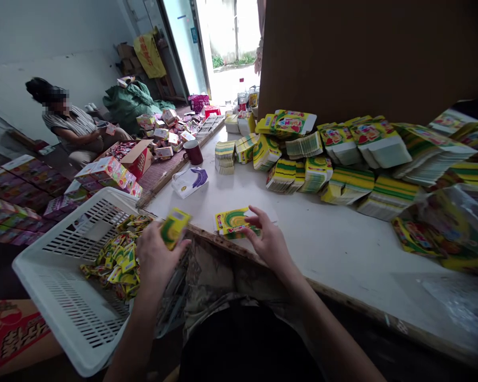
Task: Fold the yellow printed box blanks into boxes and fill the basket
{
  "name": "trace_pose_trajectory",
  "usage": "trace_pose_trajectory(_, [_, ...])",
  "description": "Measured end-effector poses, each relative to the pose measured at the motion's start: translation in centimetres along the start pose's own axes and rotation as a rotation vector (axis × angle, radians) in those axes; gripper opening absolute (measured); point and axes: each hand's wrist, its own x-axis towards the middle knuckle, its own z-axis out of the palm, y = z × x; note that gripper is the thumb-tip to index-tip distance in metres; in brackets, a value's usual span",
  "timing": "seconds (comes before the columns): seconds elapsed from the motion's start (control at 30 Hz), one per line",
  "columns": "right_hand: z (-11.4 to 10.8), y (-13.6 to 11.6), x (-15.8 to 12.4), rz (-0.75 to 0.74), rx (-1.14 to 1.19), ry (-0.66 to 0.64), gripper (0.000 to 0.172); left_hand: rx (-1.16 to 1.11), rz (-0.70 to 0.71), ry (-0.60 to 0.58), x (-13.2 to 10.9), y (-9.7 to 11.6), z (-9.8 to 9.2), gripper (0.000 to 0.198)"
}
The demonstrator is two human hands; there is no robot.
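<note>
My left hand [156, 255] is wrapped round a small yellow and green box [175, 229], slightly blurred, above the right rim of a white plastic basket [43, 260]. Heaped in that basket are small yellow and green packets [123, 260]. At the table's front edge lies a flat yellow carton [229, 220] with green curves printed on it. Over its right end is my right hand [265, 233], thumb and fingers apart; whether the fingertips touch the carton I cannot tell.
Stacks of flat yellow cartons [346, 185] line the back of the white table [302, 239]. A dark mug [193, 152] and a white and purple carton [190, 182] stand left. Clear plastic [454, 223] lies right. A person [77, 124] sits beyond, near colourful boxes [111, 172].
</note>
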Motion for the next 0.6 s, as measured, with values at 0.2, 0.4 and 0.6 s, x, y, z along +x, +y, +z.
trace_pose_trajectory(0.2, [-0.4, 2.5, 2.4, -0.099, -0.405, -0.103, 0.045, -0.061, -0.076, -0.039, 0.1, -1.0, 1.1, 0.084])
trace_pose_trajectory(0.4, [-0.4, 2.5, 2.9, -0.135, -0.401, -0.119, 0.039, -0.551, -0.026, -0.559, -1.5, 1.9, 2.6, 0.040])
trace_pose_trajectory(0.6, [-0.1, 0.2, 0.8, -0.097, -0.155, -0.022, 0.038, -1.076, -0.203, -0.884, -3.3, 4.3, 3.9, 0.054])
